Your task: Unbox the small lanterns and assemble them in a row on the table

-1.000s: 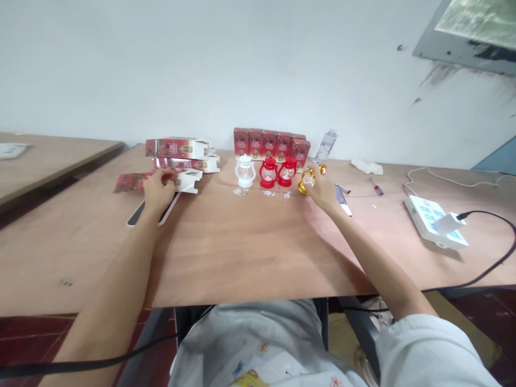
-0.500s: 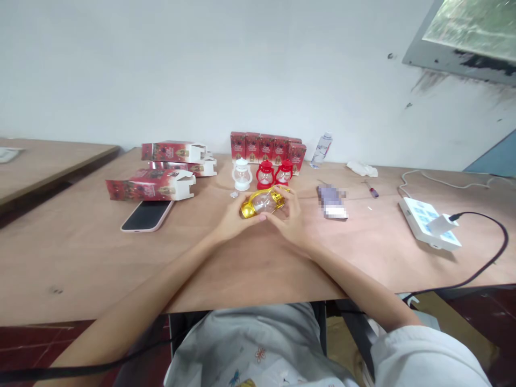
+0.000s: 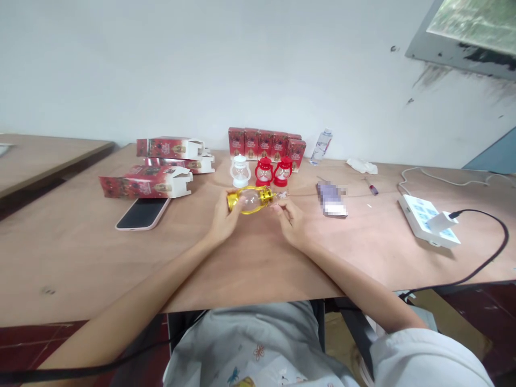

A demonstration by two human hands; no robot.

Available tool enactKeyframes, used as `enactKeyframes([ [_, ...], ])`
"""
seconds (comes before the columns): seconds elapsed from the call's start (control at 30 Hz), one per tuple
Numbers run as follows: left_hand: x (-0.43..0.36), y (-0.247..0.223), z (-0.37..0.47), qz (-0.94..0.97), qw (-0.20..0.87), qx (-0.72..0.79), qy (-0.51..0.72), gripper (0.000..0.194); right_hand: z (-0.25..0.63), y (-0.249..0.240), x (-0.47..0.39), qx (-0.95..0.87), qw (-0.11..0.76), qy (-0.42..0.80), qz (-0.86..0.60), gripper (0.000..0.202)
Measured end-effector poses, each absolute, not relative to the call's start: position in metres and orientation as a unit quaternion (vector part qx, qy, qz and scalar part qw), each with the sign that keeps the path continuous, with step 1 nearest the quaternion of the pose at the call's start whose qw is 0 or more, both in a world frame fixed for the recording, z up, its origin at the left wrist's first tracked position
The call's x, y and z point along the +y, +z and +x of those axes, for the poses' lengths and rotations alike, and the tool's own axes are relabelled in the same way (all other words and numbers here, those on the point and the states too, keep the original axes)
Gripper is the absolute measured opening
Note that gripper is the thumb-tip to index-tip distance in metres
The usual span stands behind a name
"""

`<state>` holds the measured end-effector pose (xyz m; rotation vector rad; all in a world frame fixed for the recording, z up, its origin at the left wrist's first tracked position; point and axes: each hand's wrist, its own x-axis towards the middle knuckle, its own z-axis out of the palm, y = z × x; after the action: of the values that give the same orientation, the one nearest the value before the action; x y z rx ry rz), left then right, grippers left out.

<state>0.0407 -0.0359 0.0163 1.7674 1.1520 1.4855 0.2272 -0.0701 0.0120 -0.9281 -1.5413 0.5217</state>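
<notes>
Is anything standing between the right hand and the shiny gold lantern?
Nothing visible blocks the right hand from the shiny gold lantern with clear globe; its fingers are at the cap end. The left hand holds the base.

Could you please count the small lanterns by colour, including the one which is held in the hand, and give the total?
White lantern: 1
Red lanterns: 2
Gold lantern: 1
Total: 4

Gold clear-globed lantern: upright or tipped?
Tipped: the gold clear-globed lantern is held sideways, base in the left hand, top toward the right hand.
</notes>
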Motion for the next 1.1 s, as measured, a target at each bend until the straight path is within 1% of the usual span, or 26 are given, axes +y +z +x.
enactKeyframes([
  [0.1,-0.029,0.014,0.038,0.598,0.321,0.444,0.585,0.032,0.226,0.015,-0.068,-0.590,0.624,0.324,-0.397,0.029],
  [0.2,-0.024,0.015,0.035,0.569,0.385,0.430,0.586,0.032,0.226,0.015,-0.063,-0.519,0.640,0.402,-0.398,0.032],
  [0.27,-0.024,0.016,0.035,0.567,0.412,0.414,0.581,0.031,0.226,0.013,-0.061,-0.501,0.627,0.428,-0.416,0.034],
  [0.33,-0.026,0.018,0.036,0.575,0.423,0.408,0.570,0.031,0.226,0.010,-0.060,-0.514,0.584,0.454,-0.434,0.034],
  [0.43,-0.031,0.019,0.037,0.602,0.399,0.417,0.552,0.031,0.225,0.004,-0.058,-0.541,0.509,0.503,-0.442,0.036],
  [0.5,-0.034,0.019,0.037,0.629,0.362,0.423,0.543,0.029,0.226,0.001,-0.055,-0.537,0.489,0.527,-0.441,0.037],
  [0.6,-0.035,0.018,0.036,0.646,0.325,0.434,0.537,0.025,0.229,-0.002,-0.050,-0.504,0.499,0.559,-0.430,0.040],
  [0.73,-0.028,0.015,0.033,0.636,0.325,0.444,0.542,0.027,0.233,-0.003,-0.046,-0.462,0.519,0.604,-0.391,0.044],
  [0.87,-0.023,0.013,0.033,0.625,0.350,0.437,0.544,0.029,0.234,-0.003,-0.046,-0.451,0.518,0.629,-0.364,0.039],
  [1.0,-0.026,0.013,0.035,0.612,0.369,0.428,0.554,0.033,0.233,-0.002,-0.048,-0.429,0.515,0.656,-0.347,0.028],
  [1.1,-0.030,0.013,0.038,0.608,0.402,0.412,0.546,0.036,0.231,-0.003,-0.050,-0.412,0.510,0.673,-0.341,0.020],
])
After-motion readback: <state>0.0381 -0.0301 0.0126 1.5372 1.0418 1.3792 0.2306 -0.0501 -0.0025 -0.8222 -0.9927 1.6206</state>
